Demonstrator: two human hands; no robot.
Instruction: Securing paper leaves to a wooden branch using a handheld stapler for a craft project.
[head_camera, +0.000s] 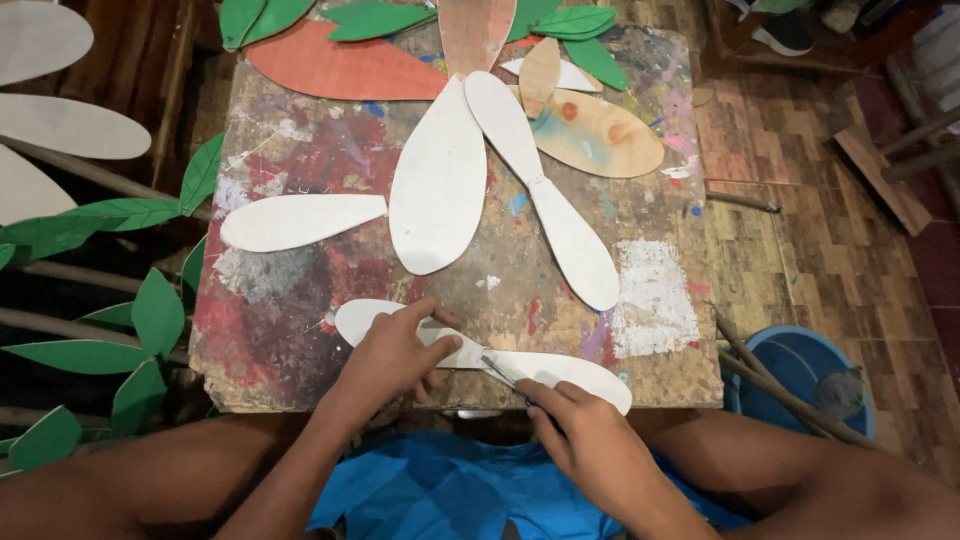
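At the near edge of the paint-stained wooden board (300, 330), left hand (385, 355) pins a white double-lobed cutout (570, 372); right hand (590, 440) grips a thin blade (497, 370) at its waist. Three similar white cutouts (440, 180) lie finished beyond.

A low wooden table (300, 330), its top smeared with old paint, carries several white cutouts: a double-lobed one (560, 368) along the near edge, a small petal (300, 221) at left, a broad petal (438, 185) and another double-lobed piece (545, 190) in the middle. Farther off lie an orange shape (340, 68) and a bare wood oval (600, 135).
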